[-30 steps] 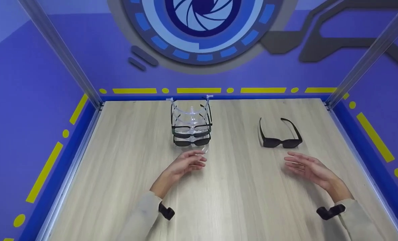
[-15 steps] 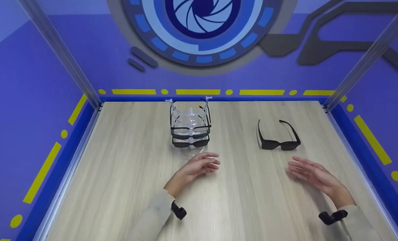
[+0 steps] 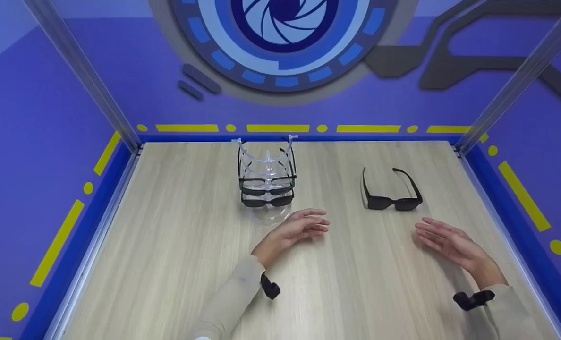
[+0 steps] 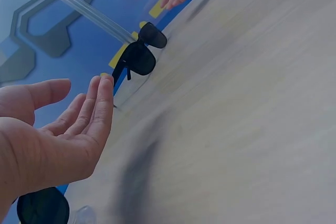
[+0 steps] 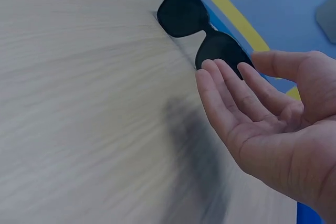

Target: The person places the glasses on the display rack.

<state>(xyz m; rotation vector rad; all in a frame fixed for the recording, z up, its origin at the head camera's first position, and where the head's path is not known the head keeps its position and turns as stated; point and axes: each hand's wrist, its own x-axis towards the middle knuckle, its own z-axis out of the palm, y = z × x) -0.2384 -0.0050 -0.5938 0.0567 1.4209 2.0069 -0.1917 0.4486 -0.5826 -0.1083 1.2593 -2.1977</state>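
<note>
Black sunglasses [image 3: 394, 203] lie on the table at the right, temples unfolded and pointing to the back wall. My right hand [image 3: 455, 245] hovers in front of them, fingers relaxed and holding nothing; in the right wrist view its fingertips [image 5: 210, 66] overlap one lens. My left hand [image 3: 297, 231] is over the middle of the table, fingers loosely extended, nothing in it. Just behind it stands a clear display stand [image 3: 267, 158] bearing several pairs of glasses. A clear-framed pair with black temples [image 3: 267, 182] sits above dark sunglasses [image 3: 267, 202] on it.
The wood-grain table [image 3: 176, 264] is bounded by a blue back wall [image 3: 120, 94] and side walls, with metal posts [image 3: 91, 80] at the rear corners. The stand's round clear base [image 3: 271, 217] lies close to my left wrist.
My left hand has moved rightward from in front of the stand, uncovering its base. My right hand has drifted slightly right, away from the sunglasses. The glasses stay in place.
</note>
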